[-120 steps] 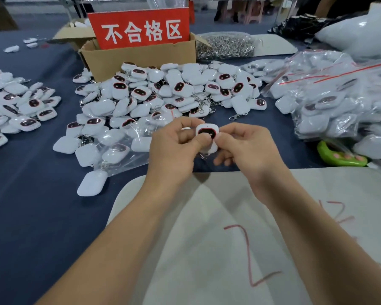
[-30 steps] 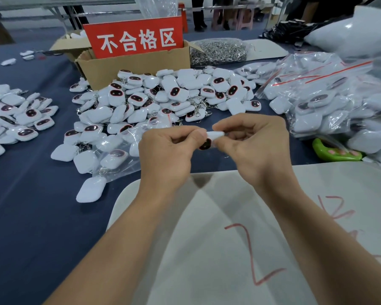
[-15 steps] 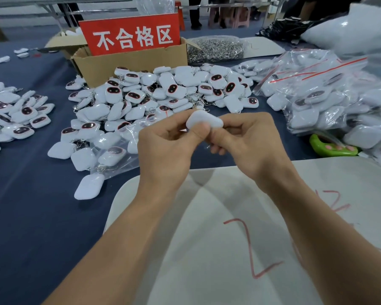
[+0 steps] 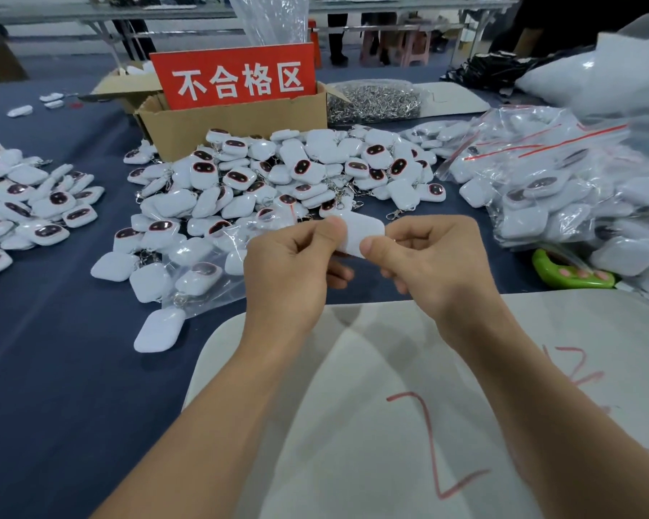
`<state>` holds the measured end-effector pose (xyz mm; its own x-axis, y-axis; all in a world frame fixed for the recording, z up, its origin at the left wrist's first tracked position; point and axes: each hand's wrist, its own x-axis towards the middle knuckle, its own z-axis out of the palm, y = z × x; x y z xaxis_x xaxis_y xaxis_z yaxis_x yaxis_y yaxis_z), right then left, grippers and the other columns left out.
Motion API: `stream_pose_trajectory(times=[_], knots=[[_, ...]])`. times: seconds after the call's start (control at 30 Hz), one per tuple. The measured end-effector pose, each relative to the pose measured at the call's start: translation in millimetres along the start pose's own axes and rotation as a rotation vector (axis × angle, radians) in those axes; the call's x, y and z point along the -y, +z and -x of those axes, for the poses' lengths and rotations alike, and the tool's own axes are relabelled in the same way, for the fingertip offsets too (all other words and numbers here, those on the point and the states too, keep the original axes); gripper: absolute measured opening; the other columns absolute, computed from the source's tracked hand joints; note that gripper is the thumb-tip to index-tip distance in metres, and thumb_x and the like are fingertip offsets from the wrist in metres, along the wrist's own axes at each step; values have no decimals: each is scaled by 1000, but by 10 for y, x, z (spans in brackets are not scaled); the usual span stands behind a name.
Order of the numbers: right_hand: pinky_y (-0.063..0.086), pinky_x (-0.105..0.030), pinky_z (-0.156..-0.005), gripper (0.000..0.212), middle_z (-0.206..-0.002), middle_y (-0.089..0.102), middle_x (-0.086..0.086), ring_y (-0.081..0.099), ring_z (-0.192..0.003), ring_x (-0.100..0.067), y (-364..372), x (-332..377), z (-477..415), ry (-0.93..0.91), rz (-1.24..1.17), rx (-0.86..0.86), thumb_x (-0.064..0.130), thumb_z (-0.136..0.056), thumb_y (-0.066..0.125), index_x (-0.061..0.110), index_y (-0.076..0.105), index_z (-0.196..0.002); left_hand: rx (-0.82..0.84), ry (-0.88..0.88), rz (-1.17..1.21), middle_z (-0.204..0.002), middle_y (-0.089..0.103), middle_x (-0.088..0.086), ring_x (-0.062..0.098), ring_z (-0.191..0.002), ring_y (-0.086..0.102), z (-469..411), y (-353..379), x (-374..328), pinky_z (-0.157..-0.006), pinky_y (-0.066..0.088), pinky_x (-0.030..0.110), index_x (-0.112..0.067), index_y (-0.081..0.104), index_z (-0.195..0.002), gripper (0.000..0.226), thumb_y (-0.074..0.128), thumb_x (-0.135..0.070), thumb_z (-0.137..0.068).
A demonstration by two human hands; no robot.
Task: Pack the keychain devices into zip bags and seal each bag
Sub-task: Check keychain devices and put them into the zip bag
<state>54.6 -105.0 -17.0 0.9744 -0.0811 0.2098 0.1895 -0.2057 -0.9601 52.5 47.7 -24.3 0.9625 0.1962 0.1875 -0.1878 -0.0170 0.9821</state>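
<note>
Between the two hands, in the head view, one keychain device (image 4: 361,234) is held in the air, above the dark surface (image 4: 53,368) and just beyond the far edge of the white sheet (image 4: 353,406). The left hand (image 4: 285,271) pinches its left end with thumb and forefinger, and the right hand (image 4: 435,264) pinches its right end in the same way. So each grip is pressed together on the device and neither is spread. The plain white back of the device faces the camera, and its long axis runs from one hand to the other, with the right end a little lower. I cannot tell if a thin bag is already around it.

A clear zip bag (image 4: 218,290) lies flat on the surface just beside the left hand, on its left, with one device inside. I judge that the left hand is the nearer one to take it, while the right hand keeps the device. The loose pile (image 4: 296,181) lies behind both hands, and the packed bags (image 4: 562,204) are well apart on the right.
</note>
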Motion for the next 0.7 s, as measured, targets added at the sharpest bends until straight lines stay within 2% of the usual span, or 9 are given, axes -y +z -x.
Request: stream_pose_trajectory(times=[0.07, 0.1, 0.2, 0.3, 0.4, 0.53, 0.6, 0.7], knots=[[43, -26, -54, 11, -58, 67, 4, 52, -51, -8, 18, -27, -7, -57, 46, -87, 13, -78, 85, 20, 79, -72, 20, -12, -20, -76, 78, 1, 18, -57, 70, 33, 22, -2, -54, 57, 28, -26, 82, -80, 29, 63, -38, -98], [47, -25, -57, 13, -62, 71, 7, 56, -53, -6, 37, -37, -1, -94, 85, -107, 13, -77, 84, 25, 80, -75, 34, -31, -8, -78, 79, 1, 18, -62, 73, 37, 30, -7, -56, 59, 28, -26, 83, -83, 28, 64, -39, -98], [51, -17, -60, 26, -73, 75, 12, 63, -59, -6, 72, -56, 12, -162, 138, -112, 11, -76, 78, 36, 80, -85, 36, -94, 147, -86, 80, 2, 15, -77, 78, 3, 25, -12, -64, 60, 24, -19, 82, -93, 15, 69, -15, -98], [56, -22, -72, 42, -92, 78, 15, 70, -69, -7, 47, -42, -7, -89, 39, 1, 11, -73, 73, 45, 78, -97, 78, -155, 271, -98, 80, 8, 16, -85, 78, -39, -4, -30, -67, 60, 22, -8, 76, -112, 24, 66, 5, -95], [57, -31, -70, 42, -97, 79, 12, 72, -70, -12, 43, -31, -13, -51, 32, 125, 16, -72, 72, 44, 77, -103, 87, -167, 276, -103, 80, 7, 15, -85, 77, -49, -17, -41, -65, 59, 22, -10, 72, -119, 35, 62, 11, -94], [54, -22, -64, 30, -86, 80, 5, 69, -68, -11, 9, -22, -21, -43, -73, 68, 14, -73, 75, 35, 82, -93, 112, -129, 174, -99, 81, -2, 10, -82, 76, 17, 19, -10, -61, 60, 23, -15, 71, -125, 37, 65, 6, -94], [52, -16, -64, 26, -85, 80, 7, 69, -67, -6, -7, -10, -24, -52, -97, 49, 14, -72, 76, 33, 82, -89, 85, -41, 37, -93, 81, -5, 13, -81, 77, 45, 26, 41, -63, 62, 28, -19, 74, -119, 31, 70, -3, -93], [53, -17, -66, 26, -84, 80, 8, 71, -69, -5, 1, 10, -8, -77, -91, 51, 13, -73, 77, 34, 81, -87, 27, 87, -145, -84, 79, -11, 12, -77, 77, 78, 36, 73, -69, 65, 39, -29, 77, -102, 20, 77, -16, -88]])
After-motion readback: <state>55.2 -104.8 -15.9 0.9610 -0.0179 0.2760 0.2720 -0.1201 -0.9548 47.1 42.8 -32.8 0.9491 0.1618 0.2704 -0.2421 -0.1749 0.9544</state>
